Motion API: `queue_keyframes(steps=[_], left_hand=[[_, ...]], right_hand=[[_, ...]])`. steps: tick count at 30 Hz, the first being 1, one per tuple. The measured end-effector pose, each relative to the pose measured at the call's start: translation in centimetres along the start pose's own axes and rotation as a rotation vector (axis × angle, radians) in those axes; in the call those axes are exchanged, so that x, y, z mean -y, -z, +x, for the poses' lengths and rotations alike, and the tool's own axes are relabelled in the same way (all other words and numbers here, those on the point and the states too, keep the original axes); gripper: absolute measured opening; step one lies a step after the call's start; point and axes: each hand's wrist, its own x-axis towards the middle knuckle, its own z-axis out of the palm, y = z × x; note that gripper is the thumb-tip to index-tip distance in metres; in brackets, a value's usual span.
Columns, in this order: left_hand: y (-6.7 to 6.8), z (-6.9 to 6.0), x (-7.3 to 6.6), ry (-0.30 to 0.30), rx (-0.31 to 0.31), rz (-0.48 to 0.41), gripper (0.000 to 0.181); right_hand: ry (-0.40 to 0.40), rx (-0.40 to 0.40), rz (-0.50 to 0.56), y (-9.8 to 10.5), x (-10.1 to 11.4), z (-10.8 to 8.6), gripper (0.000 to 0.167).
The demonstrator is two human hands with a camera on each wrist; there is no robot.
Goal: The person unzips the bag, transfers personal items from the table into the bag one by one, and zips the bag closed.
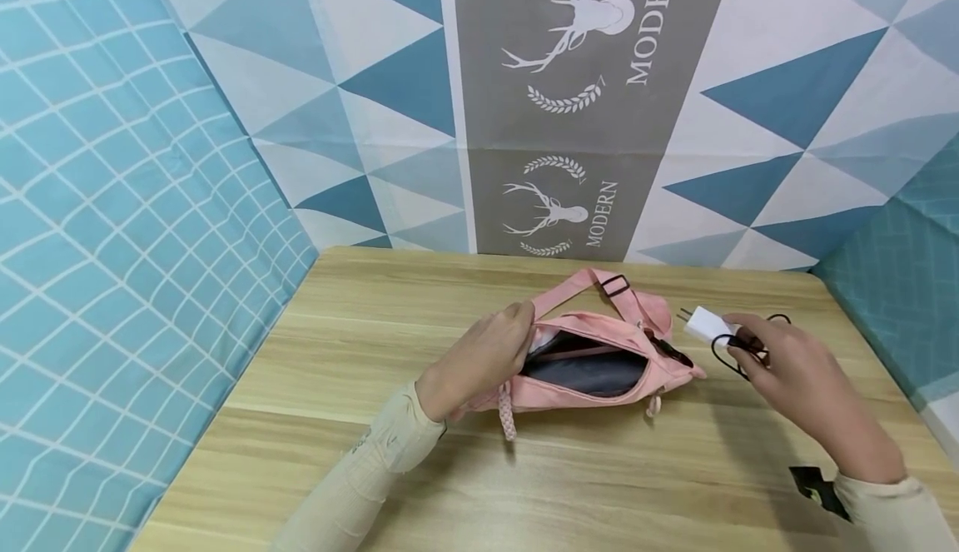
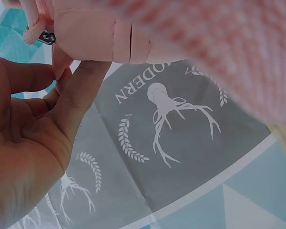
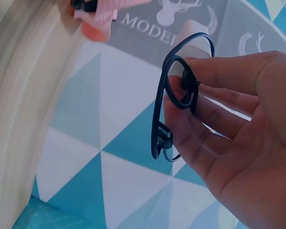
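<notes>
A pink waist bag (image 1: pixel 479 402) lies on the table with its zipped mouth spread wide, showing a dark grey lining (image 1: pixel 592 375). My left hand (image 1: pixel 483 359) pinches the bag's left end by the edge of the opening. In the left wrist view, thumb and fingers (image 2: pixel 81 88) meet on the pink fabric (image 2: pixel 86 33). To the right of the bag, my right hand (image 1: pixel 797 373) holds a white plug charger (image 1: pixel 708 325) with a looped black cable (image 3: pixel 159 109) above the table. The charger's two prongs point left toward the bag. Something whitish shows inside the bag's left end.
The bag's pink strap (image 1: pixel 569 292) with a black buckle lies behind it on the wooden table (image 1: pixel 360 310). A braided pink zip pull (image 1: pixel 506 415) hangs at its front. Patterned cloth (image 1: pixel 404 86) rises behind the table's back edge, and blue gridded cloth (image 1: pixel 112 202) stands at left.
</notes>
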Motion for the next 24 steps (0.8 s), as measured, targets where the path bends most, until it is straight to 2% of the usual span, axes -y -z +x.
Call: queue_keyframes(steps=[3, 8, 9, 12, 14, 16, 18, 24], left_hand=[[0.0, 0.0, 0.0, 0.001, 0.0, 0.001, 0.014], [0.0, 0.0, 0.0, 0.003, 0.002, 0.001, 0.014], [0.0, -0.1, 0.0, 0.003, 0.002, 0.004, 0.014], [0.0, -0.1, -0.1, 0.004, 0.003, 0.004, 0.014], [0.0, -0.2, -0.1, 0.0, 0.011, 0.003, 0.014], [0.0, -0.2, -0.2, -0.003, 0.021, 0.001, 0.014], [0.0, -0.3, -0.2, -0.003, 0.03, 0.001, 0.015], [0.0, -0.2, -0.2, 0.002, 0.016, 0.001, 0.015]], right_hand=[[0.041, -0.027, 0.014, -0.2, 1.3, 0.2, 0.045], [0.155, -0.102, 0.046, -0.8, 3.7, 0.2, 0.05], [0.181, -0.117, 0.054, -1.0, 4.3, 0.2, 0.049], [0.25, -0.157, 0.09, -1.6, 5.7, 0.2, 0.033], [0.288, -0.174, 0.109, -2.2, 6.6, 0.1, 0.037], [0.317, -0.179, 0.13, -2.8, 7.5, 0.1, 0.051], [0.346, -0.181, 0.143, -3.5, 8.4, 0.1, 0.055], [0.427, -0.17, 0.137, -5.5, 10.9, 1.0, 0.047]])
